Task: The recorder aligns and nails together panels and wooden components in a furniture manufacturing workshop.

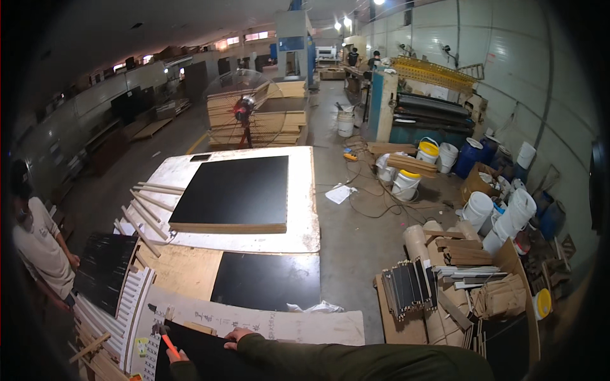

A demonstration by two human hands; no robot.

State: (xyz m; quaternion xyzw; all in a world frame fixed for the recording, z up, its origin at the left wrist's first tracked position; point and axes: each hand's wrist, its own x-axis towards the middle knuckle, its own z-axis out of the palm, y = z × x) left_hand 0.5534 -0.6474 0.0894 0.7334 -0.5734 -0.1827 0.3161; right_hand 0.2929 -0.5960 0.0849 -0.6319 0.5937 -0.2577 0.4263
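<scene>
At the lower left, my left hand point(180, 357) is closed around the orange handle of a hammer point(169, 343). The hammer's metal head lies over the near corner of a black board point(197, 355). My right hand point(237, 336) is at the board's far edge, its fingers curled over that edge. A green sleeve covers my right arm. Beneath the board lies a brown cardboard sheet point(318, 324) with handwriting on it. Past it are another black panel point(267, 279) and a stack of black-topped boards point(232, 190) on a white table point(302, 190).
Wooden strips point(152, 219) lie left of the stack. A person point(44, 247) stands at the far left. Behind the table is a large fan point(244, 108). To the right are a cart of edge strips point(406, 289), white buckets point(476, 209) and floor cables point(381, 197).
</scene>
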